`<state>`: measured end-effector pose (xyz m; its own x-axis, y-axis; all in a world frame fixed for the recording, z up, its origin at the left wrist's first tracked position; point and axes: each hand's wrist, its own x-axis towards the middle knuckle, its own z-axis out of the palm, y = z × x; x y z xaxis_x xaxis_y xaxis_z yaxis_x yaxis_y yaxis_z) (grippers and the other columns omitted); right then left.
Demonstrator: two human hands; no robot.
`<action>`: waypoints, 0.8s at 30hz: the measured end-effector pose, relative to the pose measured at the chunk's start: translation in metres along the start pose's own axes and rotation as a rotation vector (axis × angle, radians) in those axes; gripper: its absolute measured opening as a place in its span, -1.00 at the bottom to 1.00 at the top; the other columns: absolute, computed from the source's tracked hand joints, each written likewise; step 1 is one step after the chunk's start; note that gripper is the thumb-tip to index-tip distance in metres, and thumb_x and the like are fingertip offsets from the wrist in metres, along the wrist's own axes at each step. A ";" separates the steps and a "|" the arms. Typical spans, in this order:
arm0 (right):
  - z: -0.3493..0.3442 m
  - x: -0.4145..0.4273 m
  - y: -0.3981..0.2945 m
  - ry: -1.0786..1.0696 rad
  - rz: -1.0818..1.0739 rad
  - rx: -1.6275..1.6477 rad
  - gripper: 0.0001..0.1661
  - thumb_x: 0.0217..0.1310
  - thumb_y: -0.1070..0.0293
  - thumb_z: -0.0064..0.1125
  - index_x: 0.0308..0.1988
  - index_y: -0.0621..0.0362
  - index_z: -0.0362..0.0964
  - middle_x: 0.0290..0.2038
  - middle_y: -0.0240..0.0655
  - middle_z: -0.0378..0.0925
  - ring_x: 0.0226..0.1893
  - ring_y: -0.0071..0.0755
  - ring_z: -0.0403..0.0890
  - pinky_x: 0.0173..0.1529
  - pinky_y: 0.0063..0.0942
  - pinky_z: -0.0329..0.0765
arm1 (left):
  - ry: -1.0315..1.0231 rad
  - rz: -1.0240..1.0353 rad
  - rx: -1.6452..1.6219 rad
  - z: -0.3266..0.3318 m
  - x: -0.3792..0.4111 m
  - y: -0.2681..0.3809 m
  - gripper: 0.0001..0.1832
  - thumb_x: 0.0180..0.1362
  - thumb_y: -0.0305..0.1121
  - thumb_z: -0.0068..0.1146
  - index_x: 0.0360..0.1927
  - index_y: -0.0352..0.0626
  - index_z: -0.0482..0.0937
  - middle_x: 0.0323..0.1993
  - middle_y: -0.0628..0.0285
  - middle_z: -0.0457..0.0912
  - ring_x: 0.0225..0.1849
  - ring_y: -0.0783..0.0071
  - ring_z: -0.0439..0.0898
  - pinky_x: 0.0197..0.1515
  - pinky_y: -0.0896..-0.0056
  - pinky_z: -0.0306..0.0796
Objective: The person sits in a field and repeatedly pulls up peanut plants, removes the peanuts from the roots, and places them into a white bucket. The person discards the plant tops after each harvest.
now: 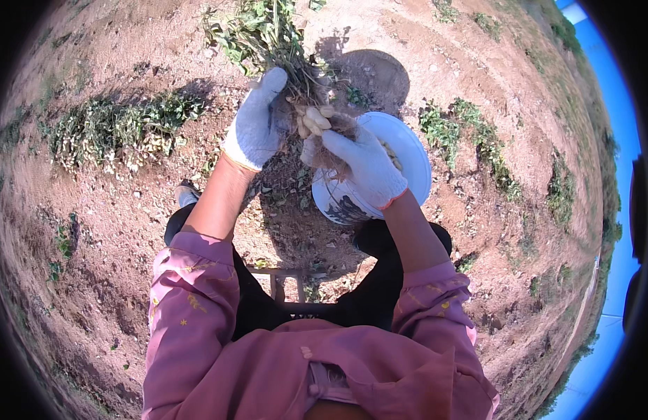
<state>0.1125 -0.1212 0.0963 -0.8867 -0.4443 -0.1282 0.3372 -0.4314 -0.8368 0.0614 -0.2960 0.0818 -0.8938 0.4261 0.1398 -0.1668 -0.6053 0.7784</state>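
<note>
Both of my hands wear white knitted gloves with soiled palms. My left hand (261, 118) grips the stems and roots of an uprooted peanut plant (287, 58), whose leafy top points away from me. A cluster of pale peanut pods (314, 122) hangs at the root end, between my hands. My right hand (363, 160) is at the pods, thumb against them; its fingertips are partly hidden, so its hold is unclear. Below and beside my right hand stands a white plastic bucket (422, 173) with some peanuts (391, 155) visible inside and a dark marking on its outer wall.
A row of pulled peanut plants (124, 131) with pods lies on the dry soil at the left. More green plants (473, 131) lie at the right. My knees are either side of the bucket's near ground, and part of a low seat frame (287, 278) shows between my legs.
</note>
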 end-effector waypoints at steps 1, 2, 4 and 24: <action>0.000 -0.003 -0.004 -0.001 0.013 0.057 -0.74 0.33 0.49 -0.08 0.02 0.18 0.26 -0.06 -0.35 0.39 -0.09 -0.44 0.48 0.05 -0.29 0.52 | -0.064 0.035 -0.032 0.003 -0.002 0.001 -0.20 0.22 0.24 -0.10 0.20 -0.34 0.32 -0.13 -0.09 0.59 -0.31 0.23 0.65 -0.24 0.31 0.56; 0.003 -0.007 -0.009 -0.002 0.026 0.115 -0.75 0.33 0.47 -0.09 0.01 0.17 0.26 -0.08 -0.35 0.40 -0.11 -0.40 0.50 0.04 -0.23 0.54 | -0.075 0.052 -0.125 0.004 -0.001 -0.005 -0.13 0.23 0.29 -0.18 0.32 -0.31 0.17 0.10 -0.01 0.48 -0.07 0.27 0.59 -0.04 0.24 0.50; 0.001 -0.012 -0.012 -0.021 0.062 0.230 -0.73 0.34 0.44 -0.11 0.02 0.16 0.25 -0.11 -0.34 0.43 -0.14 -0.36 0.53 0.04 -0.14 0.56 | -0.087 0.082 -0.198 0.008 -0.002 -0.004 -0.35 0.32 0.06 -0.20 0.24 -0.30 0.25 0.00 -0.03 0.53 -0.11 0.30 0.60 -0.11 0.31 0.51; -0.014 -0.006 0.001 0.304 -0.518 -1.311 -0.37 -0.07 0.11 0.37 -0.01 0.16 0.39 -0.18 -0.18 0.47 -0.12 -0.12 0.53 -0.04 -0.30 0.47 | 0.190 -0.346 -0.266 0.014 0.005 -0.007 -0.67 0.25 -0.17 0.05 -0.16 -0.27 0.56 -0.57 0.21 0.44 -0.62 0.64 0.35 -0.78 0.82 0.11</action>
<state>0.1137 -0.1083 0.0886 -0.9054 -0.2103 0.3689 -0.4171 0.6038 -0.6793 0.0639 -0.2801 0.0859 -0.8234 0.5171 -0.2338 -0.5465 -0.6117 0.5720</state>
